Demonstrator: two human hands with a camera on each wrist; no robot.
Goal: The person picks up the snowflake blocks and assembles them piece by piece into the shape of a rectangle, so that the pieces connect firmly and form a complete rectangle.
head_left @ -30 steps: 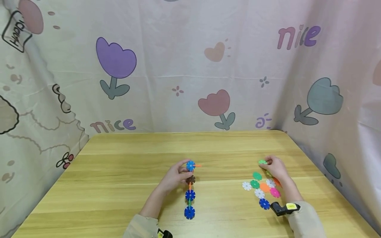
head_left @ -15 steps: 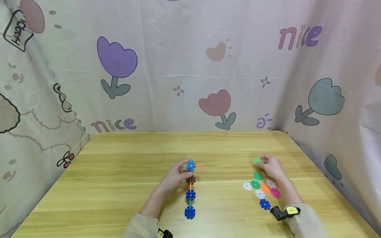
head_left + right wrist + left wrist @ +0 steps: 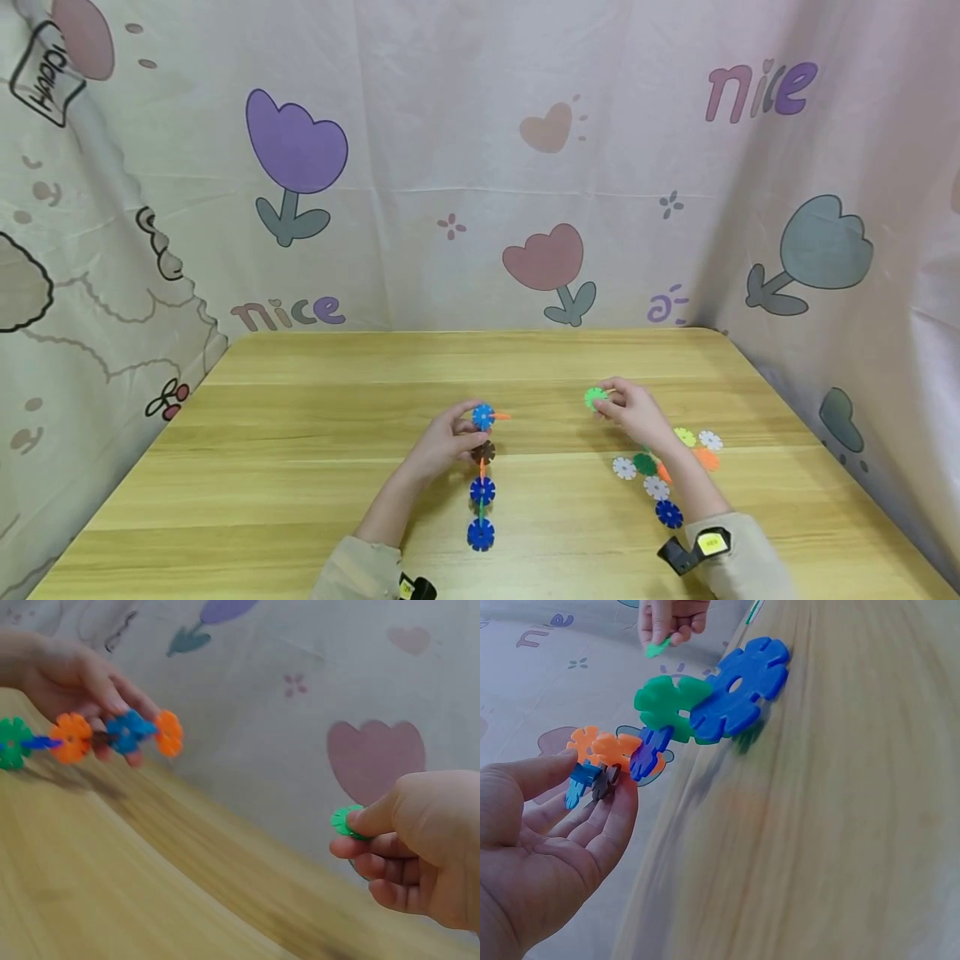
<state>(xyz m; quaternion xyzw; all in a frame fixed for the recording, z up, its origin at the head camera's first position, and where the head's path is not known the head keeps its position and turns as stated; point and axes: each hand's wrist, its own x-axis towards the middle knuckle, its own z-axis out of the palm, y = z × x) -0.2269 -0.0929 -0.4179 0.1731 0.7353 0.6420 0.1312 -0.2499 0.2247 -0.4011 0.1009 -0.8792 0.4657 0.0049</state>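
Note:
My left hand [image 3: 441, 442] grips the far end of a chain of interlocked plastic snowflake discs. Dark blue [image 3: 481, 534], green [image 3: 671, 706], orange, brown and light blue [image 3: 483, 416] discs are slotted edge to edge, and an orange disc [image 3: 169, 733] sticks out to the right from the light blue one. My right hand [image 3: 633, 412] pinches a single light green snowflake disc [image 3: 596, 398] between thumb and fingers, to the right of the chain and apart from it. In the right wrist view the other fingers are curled beneath that disc.
Loose snowflake discs lie on the wooden table [image 3: 337, 467] under and around the right forearm: a white disc [image 3: 624, 468], a dark blue disc [image 3: 669, 514], a yellow disc [image 3: 684, 437], an orange disc [image 3: 707, 459] and several others. A printed curtain [image 3: 405, 167] hangs behind the table.
My right hand has moved left, away from the loose discs, carrying the light green disc towards the chain. My left hand and the chain have hardly moved.

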